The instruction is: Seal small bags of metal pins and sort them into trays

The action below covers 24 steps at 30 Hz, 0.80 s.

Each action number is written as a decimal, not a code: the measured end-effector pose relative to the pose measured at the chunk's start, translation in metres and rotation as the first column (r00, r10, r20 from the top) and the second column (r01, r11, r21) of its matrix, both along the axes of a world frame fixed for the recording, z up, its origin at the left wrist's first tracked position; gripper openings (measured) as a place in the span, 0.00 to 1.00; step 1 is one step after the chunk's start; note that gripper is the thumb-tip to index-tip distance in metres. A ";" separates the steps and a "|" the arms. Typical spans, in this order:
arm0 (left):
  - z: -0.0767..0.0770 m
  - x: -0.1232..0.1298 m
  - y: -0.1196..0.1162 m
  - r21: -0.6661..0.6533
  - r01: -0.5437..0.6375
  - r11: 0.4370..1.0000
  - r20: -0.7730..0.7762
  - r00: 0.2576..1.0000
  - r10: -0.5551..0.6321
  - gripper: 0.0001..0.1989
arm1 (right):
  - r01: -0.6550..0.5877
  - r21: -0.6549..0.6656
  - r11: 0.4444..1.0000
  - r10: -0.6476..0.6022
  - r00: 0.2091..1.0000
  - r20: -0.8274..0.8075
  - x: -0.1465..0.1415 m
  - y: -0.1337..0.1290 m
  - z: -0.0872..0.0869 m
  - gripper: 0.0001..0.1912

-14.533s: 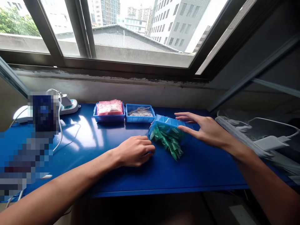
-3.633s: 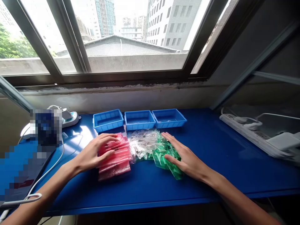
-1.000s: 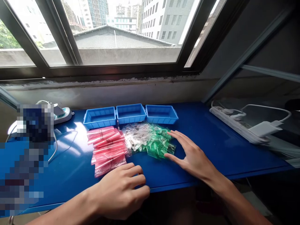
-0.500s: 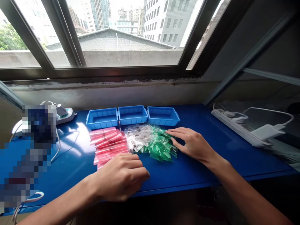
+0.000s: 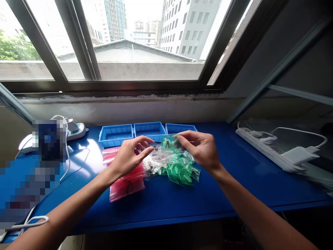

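Pinched between the thumb and fingers of my right hand point(image 5: 203, 147) is a small green plastic bag point(image 5: 168, 143) with pale pieces inside, raised above the pile. My left hand point(image 5: 132, 154) hovers over the pink plastic bags point(image 5: 127, 187), its thumb and fingers apart and nothing between them. Below the raised bag lies a heap of green bags point(image 5: 180, 170). Clear bags point(image 5: 153, 161) with small pieces lie between the green and the pink ones. My left hand and wrist hide part of the pink stack.
Three blue trays stand in a row behind the bags: left point(image 5: 117, 135), middle point(image 5: 149, 129) and right point(image 5: 182, 128). Power strips with cables lie at the left point(image 5: 78, 132) and right point(image 5: 262, 146) of the blue table point(image 5: 208, 205). A window rises behind.
My right hand has lifted a green bag from the heap and moved it left. My left hand has risen from the front of the table, its fingers opening.
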<state>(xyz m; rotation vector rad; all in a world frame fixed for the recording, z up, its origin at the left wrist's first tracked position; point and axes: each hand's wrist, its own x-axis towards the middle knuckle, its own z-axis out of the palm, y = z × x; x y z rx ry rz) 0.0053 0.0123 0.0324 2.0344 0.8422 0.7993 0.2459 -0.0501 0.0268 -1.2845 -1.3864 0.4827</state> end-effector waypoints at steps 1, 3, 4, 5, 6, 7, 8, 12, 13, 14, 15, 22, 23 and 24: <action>-0.002 0.001 0.001 -0.036 -0.009 0.999 0.015 1.000 0.010 0.14 | -0.039 -0.017 0.999 0.038 0.998 -0.054 -0.009 0.005 0.002 0.09; -0.004 0.001 0.001 -0.101 -0.026 0.995 0.079 0.996 0.034 0.13 | -0.130 -0.044 0.990 0.124 0.985 -0.122 -0.025 0.014 0.002 0.11; -0.005 0.000 0.000 -0.131 -0.038 0.991 0.118 0.992 0.053 0.12 | -0.175 -0.052 0.983 0.166 0.976 -0.143 -0.030 0.017 0.001 0.11; -0.005 0.000 0.000 -0.161 -0.053 0.986 0.154 0.985 0.078 0.12 | -0.210 -0.058 0.976 0.199 0.967 -0.158 -0.035 0.020 -0.001 0.11; -0.005 -0.001 0.001 -0.190 -0.066 0.980 0.183 0.978 0.102 0.13 | -0.238 -0.065 0.969 0.224 0.959 -0.173 -0.038 0.022 -0.003 0.11; -0.006 -0.003 0.001 -0.215 -0.078 0.974 0.205 0.971 0.123 0.14 | -0.259 -0.075 0.963 0.241 0.952 -0.189 -0.040 0.024 -0.006 0.11; -0.007 -0.004 0.002 -0.234 -0.087 0.968 0.221 0.965 0.140 0.15 | -0.275 -0.089 0.957 0.252 0.946 -0.206 -0.040 0.025 -0.009 0.12; -0.011 -0.007 0.005 -0.268 -0.098 0.958 0.219 0.963 0.160 0.13 | -0.338 -0.177 0.924 0.295 0.928 -0.228 -0.040 0.026 -0.019 0.11; -0.012 -0.007 0.006 -0.266 -0.103 0.958 0.209 0.964 0.162 0.13 | -0.345 -0.193 0.918 0.300 0.926 -0.229 -0.039 0.026 -0.021 0.11; -0.013 -0.008 0.006 -0.262 -0.108 0.959 0.200 0.966 0.164 0.13 | -0.349 -0.203 0.915 0.300 0.924 -0.236 -0.039 0.026 -0.022 0.11; -0.014 -0.008 0.006 -0.259 -0.114 0.959 0.193 0.967 0.167 0.13 | -0.351 -0.211 0.912 0.296 0.921 -0.252 -0.039 0.026 -0.023 0.12; -0.006 -0.007 0.009 -0.333 -0.080 0.940 0.197 0.968 0.152 0.16 | -0.397 -0.342 0.852 0.299 0.904 -0.305 -0.034 0.033 -0.003 0.17; -0.003 -0.006 0.010 -0.345 -0.074 0.936 0.193 0.970 0.148 0.17 | -0.396 -0.349 0.850 0.310 0.909 -0.278 -0.032 0.034 0.000 0.17; -0.001 -0.005 0.011 -0.352 -0.073 0.933 0.185 0.972 0.146 0.17 | -0.391 -0.344 0.853 0.313 0.913 -0.261 -0.031 0.035 0.002 0.17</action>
